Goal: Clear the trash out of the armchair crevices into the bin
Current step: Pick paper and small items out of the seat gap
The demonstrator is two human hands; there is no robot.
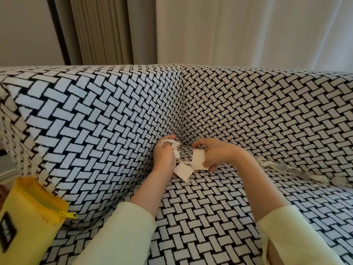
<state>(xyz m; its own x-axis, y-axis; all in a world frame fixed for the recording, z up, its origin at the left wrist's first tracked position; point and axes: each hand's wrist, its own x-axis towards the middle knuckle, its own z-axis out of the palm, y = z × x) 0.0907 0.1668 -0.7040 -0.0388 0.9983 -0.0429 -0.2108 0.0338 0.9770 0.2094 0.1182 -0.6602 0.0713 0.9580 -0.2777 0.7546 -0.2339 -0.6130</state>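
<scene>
1. My left hand [164, 153] is curled round a wad of shredded tissue [172, 145], right at the corner crevice [181, 139] of the armchair [95, 121].
2. My right hand [215, 155] pinches a flat white square [198, 159] between thumb and fingers, just beside the left hand, towards me from the corner.
3. A second flat white packet [183, 172] lies against the heel of my left hand. I cannot tell whether I hold it or it rests on the seat.
4. More trash, a string of crumpled wrappers [286, 169], runs along the seat crevice off to the right of my right hand, its long axis following the seam. The right hand is the nearer one, but it is already full.
5. I see no plain bin. A yellow zip bag [28, 213] stands on my left hand's side, past the armrest and back towards me.
6. I judge that both hands must empty before reaching again, and the armrest is in the way of that swing.
</scene>
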